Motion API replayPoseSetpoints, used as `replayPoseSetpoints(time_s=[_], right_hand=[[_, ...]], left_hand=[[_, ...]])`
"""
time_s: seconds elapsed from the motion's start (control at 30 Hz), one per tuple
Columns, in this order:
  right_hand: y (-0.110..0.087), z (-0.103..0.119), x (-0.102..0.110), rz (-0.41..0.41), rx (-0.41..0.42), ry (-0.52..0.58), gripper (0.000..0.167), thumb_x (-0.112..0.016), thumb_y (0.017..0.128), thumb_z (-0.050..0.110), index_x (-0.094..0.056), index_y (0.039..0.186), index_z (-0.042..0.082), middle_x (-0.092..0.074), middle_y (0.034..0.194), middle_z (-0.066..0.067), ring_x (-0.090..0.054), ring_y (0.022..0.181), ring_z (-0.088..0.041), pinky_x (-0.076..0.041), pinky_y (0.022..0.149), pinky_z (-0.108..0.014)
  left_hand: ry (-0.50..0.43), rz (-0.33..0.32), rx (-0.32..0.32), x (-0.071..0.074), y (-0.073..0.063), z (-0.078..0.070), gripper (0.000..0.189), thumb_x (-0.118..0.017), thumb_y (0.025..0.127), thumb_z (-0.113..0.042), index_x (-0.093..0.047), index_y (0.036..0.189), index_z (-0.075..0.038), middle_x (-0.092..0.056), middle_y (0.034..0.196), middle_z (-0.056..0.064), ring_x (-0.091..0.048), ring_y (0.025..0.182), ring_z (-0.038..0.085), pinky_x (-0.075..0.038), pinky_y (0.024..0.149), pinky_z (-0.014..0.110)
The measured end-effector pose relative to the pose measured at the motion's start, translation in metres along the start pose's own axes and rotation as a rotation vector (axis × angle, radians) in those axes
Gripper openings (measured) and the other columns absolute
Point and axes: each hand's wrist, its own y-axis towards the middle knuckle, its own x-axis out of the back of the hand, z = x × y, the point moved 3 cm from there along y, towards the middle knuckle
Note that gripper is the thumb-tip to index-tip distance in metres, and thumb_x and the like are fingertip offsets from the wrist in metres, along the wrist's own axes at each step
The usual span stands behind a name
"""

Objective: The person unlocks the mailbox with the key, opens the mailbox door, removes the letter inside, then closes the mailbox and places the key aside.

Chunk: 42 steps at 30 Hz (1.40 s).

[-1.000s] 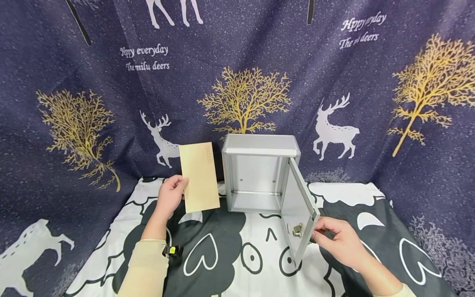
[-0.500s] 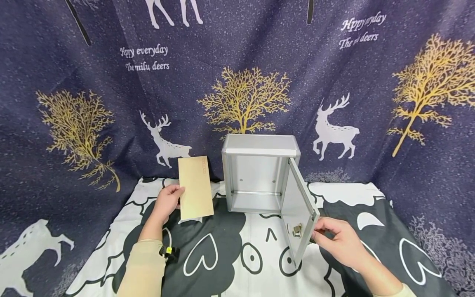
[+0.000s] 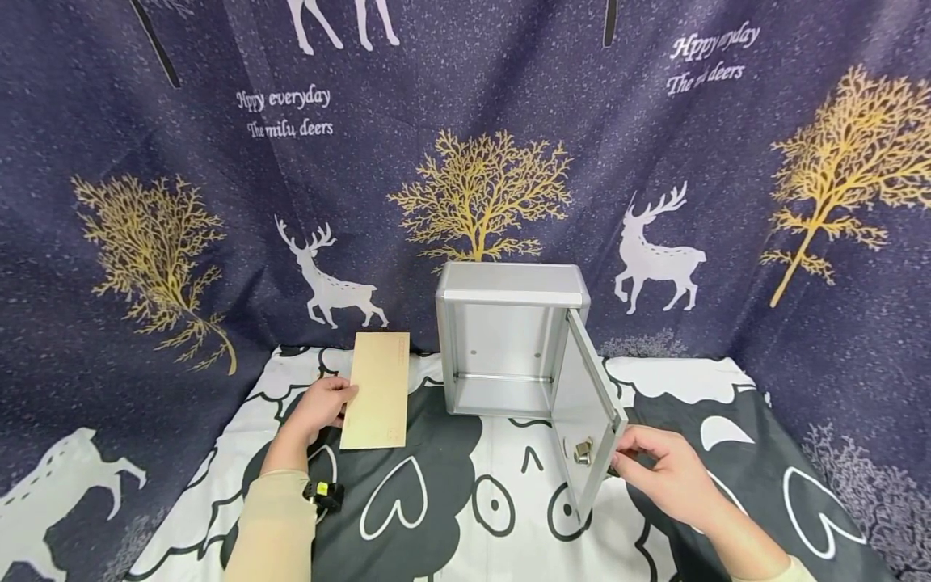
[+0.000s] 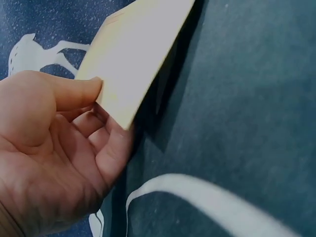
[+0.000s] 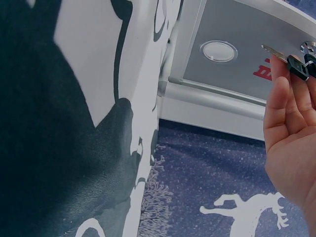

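Note:
My left hand (image 3: 322,406) pinches a tan paper envelope (image 3: 377,396) by its left edge, thumb on the front and fingers behind. The envelope leans over the cloth, left of a silver metal box (image 3: 511,283). In the left wrist view its lower corner stands close to the dark cloth; whether it touches is unclear. The box's door (image 3: 582,388) hangs open to the right, a metal latch (image 3: 583,452) on its inner face. At the door's outer face, my right hand (image 3: 665,471) holds black-headed keys (image 5: 297,68) by the lock (image 5: 308,47), fingers curled.
Beneath everything lies a black and white patterned cloth (image 3: 502,477). A dark blue curtain (image 3: 465,73) printed with deer and golden trees hangs close behind the box. The swung door juts toward the front.
My left hand has lowered the envelope toward the cloth and moved it slightly left, away from the box. My right hand and the door have stayed in place.

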Motion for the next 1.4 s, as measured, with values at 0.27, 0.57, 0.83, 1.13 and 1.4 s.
replayPoseSetpoints(time_s=[0.27,0.57,0.83,1.13,1.4], right_hand=[[-0.001,0.000,0.000,0.000,-0.009,-0.001,0.048,-0.076,0.089,-0.022,-0.081,0.102,0.024,-0.078,0.092,0.007,-0.069,0.076,-0.009,-0.058,0.066,-0.022],[0.000,0.001,0.001,0.000,-0.017,0.002,0.048,-0.075,0.090,-0.022,-0.081,0.102,0.024,-0.077,0.090,0.004,-0.068,0.076,-0.009,-0.058,0.065,-0.023],[0.001,0.001,0.001,0.004,-0.021,-0.008,0.048,-0.076,0.090,-0.021,-0.081,0.103,0.025,-0.079,0.094,0.008,-0.070,0.076,-0.010,-0.059,0.065,-0.023],[0.002,0.001,0.001,0.016,-0.010,0.008,0.047,-0.074,0.091,-0.022,-0.081,0.104,0.023,-0.077,0.093,0.007,-0.069,0.075,-0.010,-0.058,0.063,-0.024],[0.000,0.001,0.001,0.013,-0.036,-0.014,0.046,-0.075,0.091,-0.020,-0.081,0.103,0.024,-0.079,0.094,0.008,-0.070,0.077,-0.010,-0.059,0.065,-0.024]], left_hand=[[0.026,0.019,0.051,0.005,-0.004,0.006,0.031,-0.057,0.116,-0.017,-0.067,0.129,0.010,-0.072,0.093,0.012,-0.072,0.078,0.020,-0.066,0.064,0.037],[0.065,0.052,0.069,0.009,-0.009,0.002,0.031,-0.057,0.115,-0.016,-0.065,0.126,0.012,-0.073,0.092,0.015,-0.075,0.077,0.022,-0.068,0.065,0.041],[0.225,-0.006,0.053,0.015,-0.008,0.004,0.027,-0.064,0.113,-0.021,-0.073,0.110,0.004,-0.067,0.079,0.009,-0.067,0.069,0.022,-0.061,0.058,0.035],[0.480,-0.022,0.002,0.024,-0.007,0.000,0.034,-0.065,0.112,-0.027,-0.067,0.087,-0.004,-0.060,0.065,0.005,-0.057,0.058,0.021,-0.049,0.053,0.034],[0.672,-0.031,0.024,0.024,-0.014,-0.009,0.042,-0.063,0.113,-0.033,-0.052,0.076,-0.014,-0.043,0.067,0.000,-0.038,0.059,0.018,-0.034,0.055,0.034]])
